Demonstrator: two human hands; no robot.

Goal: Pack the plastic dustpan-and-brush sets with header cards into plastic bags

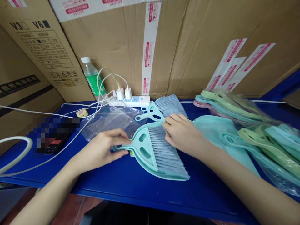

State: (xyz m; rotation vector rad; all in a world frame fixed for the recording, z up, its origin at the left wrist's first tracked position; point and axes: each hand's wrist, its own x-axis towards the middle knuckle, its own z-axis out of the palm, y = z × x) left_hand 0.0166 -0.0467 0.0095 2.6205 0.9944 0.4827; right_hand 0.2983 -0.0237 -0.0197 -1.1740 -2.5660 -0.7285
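Brush [161,153] sits in the dustpan [161,177] on the desk [112,181], left grip [106,145] loosely closed round its handle, probably to steady the pair. Right grip [179,132] is curled at the bristles; can't tell if it's got any.

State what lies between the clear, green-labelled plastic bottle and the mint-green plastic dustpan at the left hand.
In the head view, a crumpled clear plastic bag lies between bottle and dustpan, white cables nearer the bottle.

Handle [126,146] partly hidden, phone [55,146] pixelated, bagged dustpans [278,154] cropped
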